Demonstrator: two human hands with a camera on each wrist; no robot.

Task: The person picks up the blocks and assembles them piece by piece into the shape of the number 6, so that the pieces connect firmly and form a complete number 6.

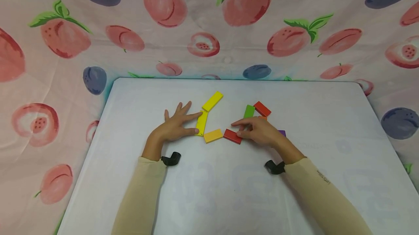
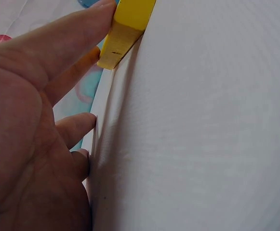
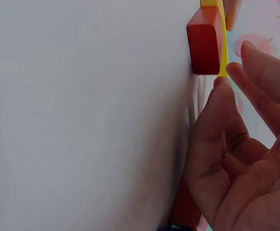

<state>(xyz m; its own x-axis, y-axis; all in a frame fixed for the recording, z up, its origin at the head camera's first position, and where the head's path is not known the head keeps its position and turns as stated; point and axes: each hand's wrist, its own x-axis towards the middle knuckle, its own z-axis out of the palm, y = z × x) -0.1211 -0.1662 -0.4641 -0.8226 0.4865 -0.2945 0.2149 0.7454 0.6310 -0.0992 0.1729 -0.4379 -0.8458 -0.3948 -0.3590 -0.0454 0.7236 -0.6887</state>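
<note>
Bright yellow block [image 1: 201,123] lies flat, and my left hand [image 1: 173,126] touches it with the thumb and index finger while the other fingers spread out. In the left wrist view the thumb meets an end of this yellow block [image 2: 132,17]. A red block [image 1: 232,136] lies beside an amber-yellow block [image 1: 213,135]. My right hand [image 1: 260,131] hovers at the red block's right end, index finger extended and other fingers bent. The right wrist view shows its fingertips just off the red block [image 3: 206,45], holding nothing.
Another yellow block [image 1: 212,101] angles away behind. Green [image 1: 249,111], red [image 1: 262,108] and orange [image 1: 263,118] blocks lie behind the right hand, and a purple block [image 1: 282,132] is mostly hidden. All rest on a white table [image 1: 209,191] against a fruit-patterned cloth [image 1: 229,53].
</note>
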